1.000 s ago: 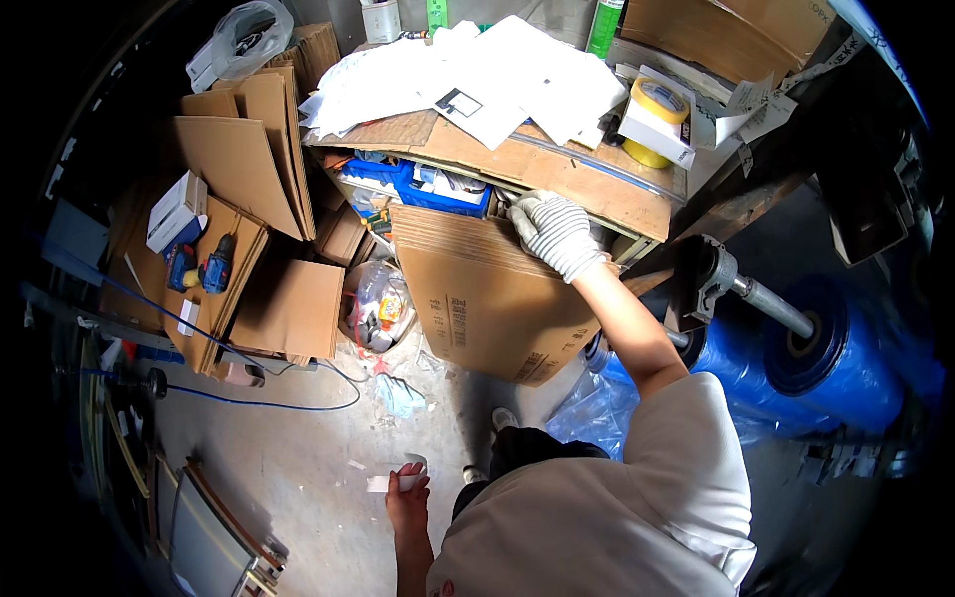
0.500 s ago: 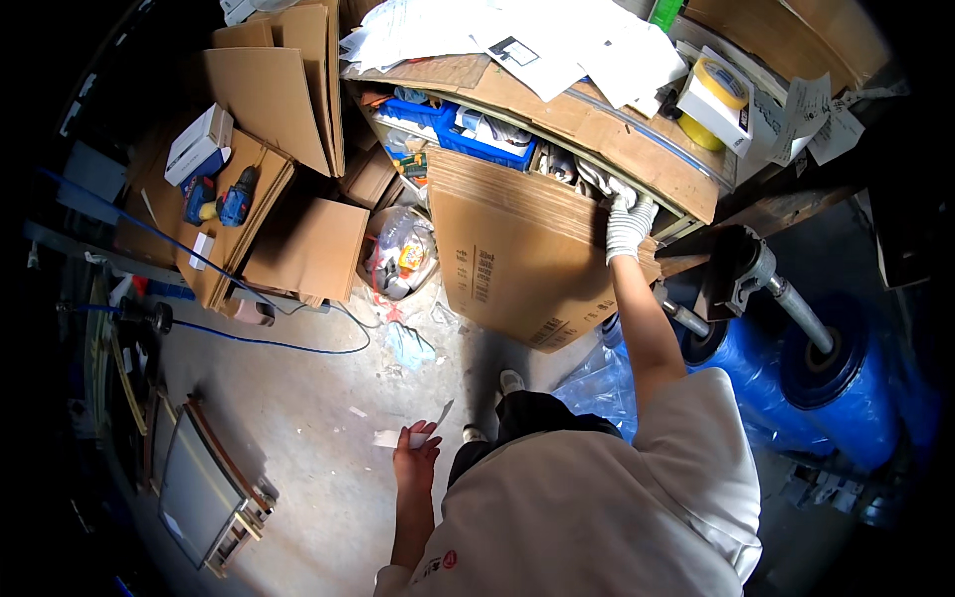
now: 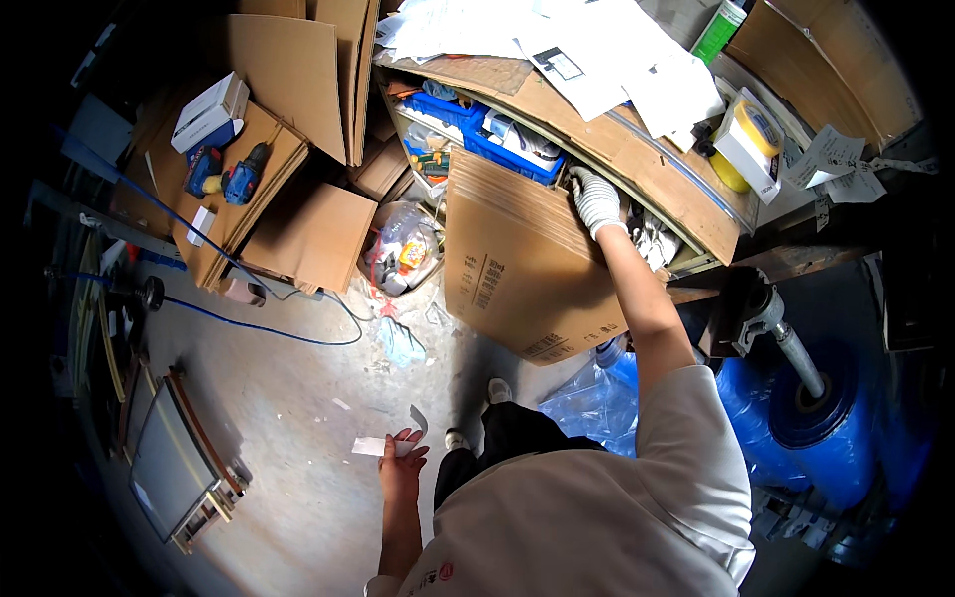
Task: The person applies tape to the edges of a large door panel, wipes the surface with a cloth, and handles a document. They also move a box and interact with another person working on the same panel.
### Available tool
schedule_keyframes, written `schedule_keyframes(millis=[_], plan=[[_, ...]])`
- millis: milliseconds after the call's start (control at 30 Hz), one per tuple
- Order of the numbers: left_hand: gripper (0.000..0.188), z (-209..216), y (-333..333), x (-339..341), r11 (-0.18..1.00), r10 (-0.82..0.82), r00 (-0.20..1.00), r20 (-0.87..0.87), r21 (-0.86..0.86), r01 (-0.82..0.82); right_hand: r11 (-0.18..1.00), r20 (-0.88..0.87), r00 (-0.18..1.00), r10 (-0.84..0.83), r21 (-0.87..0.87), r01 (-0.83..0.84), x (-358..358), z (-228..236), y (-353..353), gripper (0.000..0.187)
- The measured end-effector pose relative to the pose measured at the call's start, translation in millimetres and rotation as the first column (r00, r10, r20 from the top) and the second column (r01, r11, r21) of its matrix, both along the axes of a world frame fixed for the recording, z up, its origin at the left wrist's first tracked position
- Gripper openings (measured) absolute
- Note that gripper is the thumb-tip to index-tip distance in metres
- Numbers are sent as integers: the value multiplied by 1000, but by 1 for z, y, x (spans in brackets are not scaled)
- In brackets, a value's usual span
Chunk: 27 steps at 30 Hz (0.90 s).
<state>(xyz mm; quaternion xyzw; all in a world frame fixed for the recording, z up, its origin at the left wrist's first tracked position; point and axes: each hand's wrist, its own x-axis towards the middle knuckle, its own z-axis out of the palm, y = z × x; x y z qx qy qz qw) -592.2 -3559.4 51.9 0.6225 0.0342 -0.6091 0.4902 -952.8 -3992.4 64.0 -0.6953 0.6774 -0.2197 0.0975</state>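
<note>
Gloved right hand (image 3: 595, 200) clamped on top edge of flattened boxes (image 3: 517, 264), bare left hand (image 3: 401, 460) pinching paper slip (image 3: 378, 446); advisable to lift stack squarely.

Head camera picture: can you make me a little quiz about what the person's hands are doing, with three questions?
1. True or false: the right hand wears a white glove.
2. What does the left hand hold? A) a drill B) a white slip of paper C) a roll of tape
3. Fill in: the right hand grips the top edge of a stack of flat ____ boxes leaning against the bench.

Key: 1 true. 2 B; the blue drill lies on cardboard at the left, apart from both hands. 3 cardboard.
</note>
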Motion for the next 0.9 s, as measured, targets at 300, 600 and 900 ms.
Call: schedule_keyframes(millis=[300, 600, 900], plan=[[46, -13, 33, -1, 988, 129, 990, -60, 89, -124, 989, -188, 976, 106, 123, -84, -43, -63, -78, 43], [47, -17, 12, -1, 994, 95, 994, -44, 59, -93, 998, -192, 981, 40, 65, -28, -41, -74, -89, 44], [46, -10, -16, -13, 998, 18, 999, -36, 61, -15, 998, -149, 989, 23, 55, -14, -43, -77, -89, 45]])
